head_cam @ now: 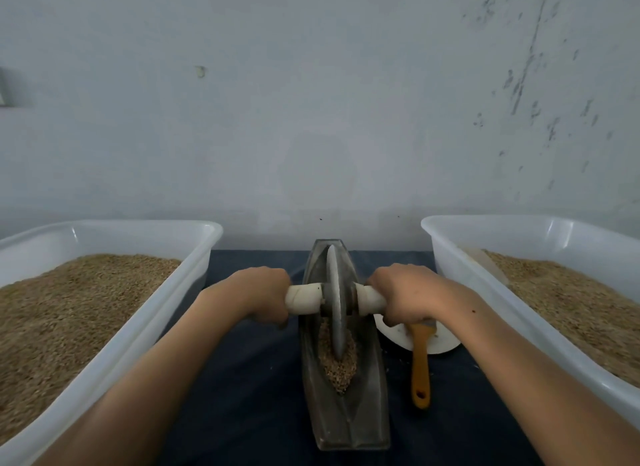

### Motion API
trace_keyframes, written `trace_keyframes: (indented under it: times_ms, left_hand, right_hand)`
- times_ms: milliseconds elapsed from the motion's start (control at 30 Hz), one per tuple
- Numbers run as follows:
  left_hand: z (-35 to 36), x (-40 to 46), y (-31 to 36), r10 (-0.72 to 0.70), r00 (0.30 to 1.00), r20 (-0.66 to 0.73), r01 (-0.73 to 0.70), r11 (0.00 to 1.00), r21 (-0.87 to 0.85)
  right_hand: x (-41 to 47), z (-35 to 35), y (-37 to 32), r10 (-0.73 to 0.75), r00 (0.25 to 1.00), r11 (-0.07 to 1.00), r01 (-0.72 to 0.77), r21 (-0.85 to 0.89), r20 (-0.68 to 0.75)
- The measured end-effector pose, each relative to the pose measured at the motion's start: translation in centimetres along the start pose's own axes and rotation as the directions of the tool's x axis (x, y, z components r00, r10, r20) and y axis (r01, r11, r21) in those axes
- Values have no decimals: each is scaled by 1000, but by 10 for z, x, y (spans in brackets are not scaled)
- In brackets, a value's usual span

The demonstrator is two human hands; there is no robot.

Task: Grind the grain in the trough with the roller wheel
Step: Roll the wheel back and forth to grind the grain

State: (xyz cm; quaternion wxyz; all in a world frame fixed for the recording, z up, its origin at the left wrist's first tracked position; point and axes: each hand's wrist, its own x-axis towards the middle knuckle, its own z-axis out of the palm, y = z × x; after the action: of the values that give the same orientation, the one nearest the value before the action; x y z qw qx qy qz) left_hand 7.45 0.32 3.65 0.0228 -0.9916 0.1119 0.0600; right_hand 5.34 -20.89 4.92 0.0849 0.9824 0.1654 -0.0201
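Nearest, two bare forearms reach in from 7 and 5 o'clock over a worktop point(249, 396) covered in dark blue cloth. One boat-shaped metal trough point(346, 417) lies lengthwise at the centre, its near end toward 6 o'clock and its far tip toward 12. One heap of grain point(341, 365) sits in the trough's groove, in its near-middle part. One roller wheel point(336, 292), a thin grey disc, stands upright on edge in the groove, its lower rim pressed into the far side of the grain. One pale axle handle point(304, 299) runs through the disc from 9 to 3 o'clock.

Both hands are curled round that handle: the left hand point(259, 294) grips the 9 o'clock end, the right hand point(405, 294) grips the 3 o'clock end, knuckles up.

Just beside the trough at 3 o'clock, one brush with an orange handle point(420, 365) lies with its head on one white plate point(446, 342); the right hand and wrist hide the brush's bristles and much of the plate.

Two translucent white tubs flank the trough: the left tub point(145, 320) at 9 o'clock and the right tub point(485, 285) at 3 o'clock, each holding a bed of brown grain. Farthest, at 12 o'clock, rises a pale wall point(311, 101) with scuff marks toward 2 o'clock.
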Motion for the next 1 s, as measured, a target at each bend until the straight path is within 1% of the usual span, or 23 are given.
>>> trace_keyframes:
  times_ms: [67, 133, 233, 267, 333, 400, 467, 500, 567, 600, 667, 733, 800, 867, 933, 1000]
  left_hand:
    - [1, 0, 1, -17, 998, -54, 17, 1000, 11]
    - [5, 2, 3, -25, 982, -185, 36, 998, 57]
    - [13, 7, 4, -6, 900, -437, 53, 994, 96]
    - [15, 8, 5, 3, 873, -487, 50, 994, 95]
    - [17, 10, 5, 21, 844, -536, 37, 994, 98]
    - [18, 10, 4, 36, 843, -537, 27, 994, 109]
    - [16, 8, 2, 33, 880, -475, 26, 993, 117]
    - [14, 7, 1, 25, 910, -413, 24, 993, 113]
    - [8, 5, 0, 4, 971, -240, 13, 998, 69]
    - [6, 3, -1, -2, 988, -154, 8, 999, 40]
    - [3, 2, -2, -3, 1000, -28, 3, 1000, -5]
    - [2, 1, -2, 3, 1000, 17, -3, 1000, -20]
    - [2, 1, -1, -4, 1000, -11, 4, 1000, -6]
    - [2, 2, 0, -16, 997, -70, 18, 1000, 20]
    - [5, 4, 2, -17, 983, -181, 27, 998, 57]
    - [10, 6, 3, -6, 945, -328, 36, 996, 85]
  right_hand:
    - [3, 4, 0, 20, 998, 1000, -20, -5, -62]
    - [9, 12, -1, 50, 982, 999, -51, -5, -180]
    - [16, 25, -1, 71, 919, 997, -64, 31, -389]
    - [17, 28, -1, 70, 899, 998, -59, 37, -432]
    - [19, 32, 1, 62, 883, 998, -48, 42, -466]
    - [16, 31, 2, 62, 899, 998, -48, 44, -433]
    - [14, 24, 2, 59, 936, 998, -49, 38, -346]
    - [12, 21, 2, 53, 955, 999, -48, 23, -293]
    - [10, 12, 1, 32, 983, 999, -36, -16, -183]
    - [8, 9, 0, 20, 991, 999, -24, -31, -133]
    - [4, 4, 0, 4, 999, 999, -6, -38, -51]
    - [2, 2, -1, 2, 1000, 1000, -2, -16, -7]
    - [3, 3, -1, 12, 1000, 1000, -12, -9, -16]
    - [5, 6, -1, 24, 996, 1000, -25, -13, -82]
    - [9, 14, 0, 47, 979, 999, -48, 0, -197]
    - [15, 24, 0, 71, 937, 997, -64, 31, -343]
